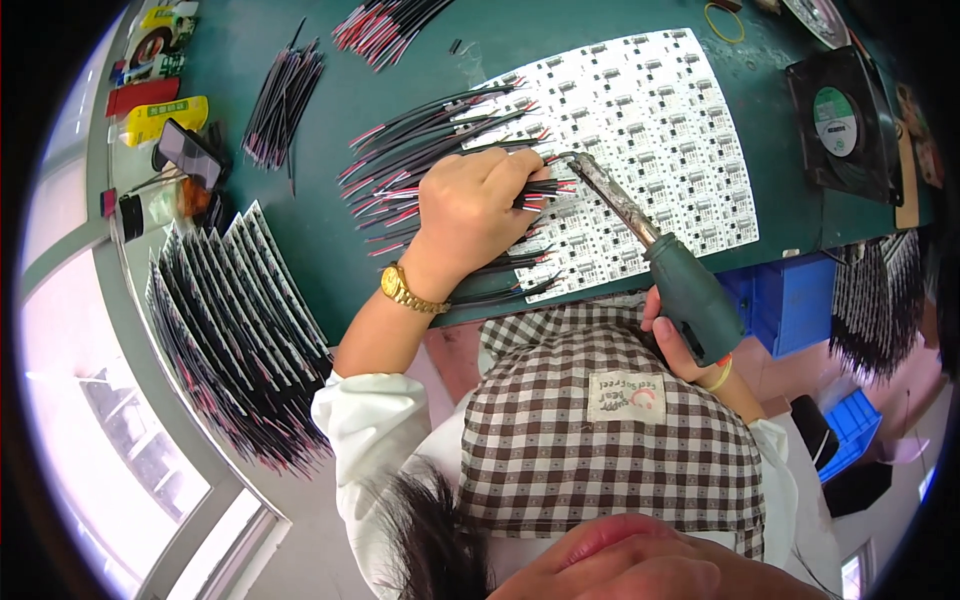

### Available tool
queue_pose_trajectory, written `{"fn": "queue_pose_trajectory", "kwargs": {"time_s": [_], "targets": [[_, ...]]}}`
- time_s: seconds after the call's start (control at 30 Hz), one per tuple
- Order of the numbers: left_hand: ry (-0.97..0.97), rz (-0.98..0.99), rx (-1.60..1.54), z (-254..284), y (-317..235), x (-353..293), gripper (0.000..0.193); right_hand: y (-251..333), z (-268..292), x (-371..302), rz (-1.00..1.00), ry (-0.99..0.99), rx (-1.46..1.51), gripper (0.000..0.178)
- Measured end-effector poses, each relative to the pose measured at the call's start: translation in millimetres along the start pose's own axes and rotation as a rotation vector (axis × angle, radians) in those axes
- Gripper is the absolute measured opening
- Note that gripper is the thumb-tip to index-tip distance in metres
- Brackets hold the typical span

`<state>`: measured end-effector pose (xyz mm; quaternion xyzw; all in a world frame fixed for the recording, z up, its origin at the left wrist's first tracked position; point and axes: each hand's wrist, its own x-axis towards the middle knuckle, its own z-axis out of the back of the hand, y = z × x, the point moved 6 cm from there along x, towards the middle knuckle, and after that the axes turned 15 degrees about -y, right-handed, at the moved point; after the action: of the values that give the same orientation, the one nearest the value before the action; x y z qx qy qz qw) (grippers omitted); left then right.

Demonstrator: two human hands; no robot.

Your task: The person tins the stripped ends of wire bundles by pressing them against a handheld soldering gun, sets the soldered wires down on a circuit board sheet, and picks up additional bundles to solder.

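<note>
A white circuit board panel (pixel 690 130) covered in small black parts lies flat on the green table. Black cables (pixel 400 125) with red and white wire ends run along its left side, several reaching onto its edge. My left hand (pixel 475 200) is closed over a bundle of these cables, its fingertips near the board's left part. In my right hand (pixel 672 340) is a soldering iron (pixel 690 290) with a dark green handle, gripped from below. The iron's metal tip points up and left, close to my left fingertips; whether it touches a wire I cannot tell.
Loose cable bundles (pixel 285 105) lie at the far left, with another bunch (pixel 385 30) at the back. Finished-looking boards with cables (pixel 225 310) stand stacked at the left edge. A black fan (pixel 840 125) stands at the right; blue bins (pixel 785 300) sit below the table.
</note>
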<state>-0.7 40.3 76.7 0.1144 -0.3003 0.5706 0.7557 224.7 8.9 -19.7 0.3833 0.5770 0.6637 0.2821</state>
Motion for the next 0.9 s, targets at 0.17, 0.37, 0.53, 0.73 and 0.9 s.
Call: {"fn": "queue_pose_trajectory", "kwargs": {"time_s": [0.17, 0.37, 0.53, 0.73, 0.9], "targets": [[-0.005, 0.005, 0.0, 1.0, 0.9, 0.1, 0.036, -3.3, -0.3, -5.5, -0.055, -0.047, 0.042, 0.039], [0.002, 0.037, -0.054, 0.2, 2.8, 1.1, 0.031, 4.7, 5.7, 6.0, -0.216, -0.227, 0.288, 0.015], [0.035, 0.087, -0.044, -0.9, 6.2, 4.0, 0.03, -3.0, 6.0, -8.0, -0.269, -0.109, 0.26, 0.052], [0.019, 0.121, -0.071, -4.2, 10.7, 3.5, 0.032, 4.4, 4.1, -3.6, -0.305, -0.099, 0.262, 0.051], [0.054, 0.143, -0.073, -4.3, 12.4, 5.2, 0.032, 8.7, 5.6, 0.5, -0.312, -0.179, 0.321, 0.02]]}}
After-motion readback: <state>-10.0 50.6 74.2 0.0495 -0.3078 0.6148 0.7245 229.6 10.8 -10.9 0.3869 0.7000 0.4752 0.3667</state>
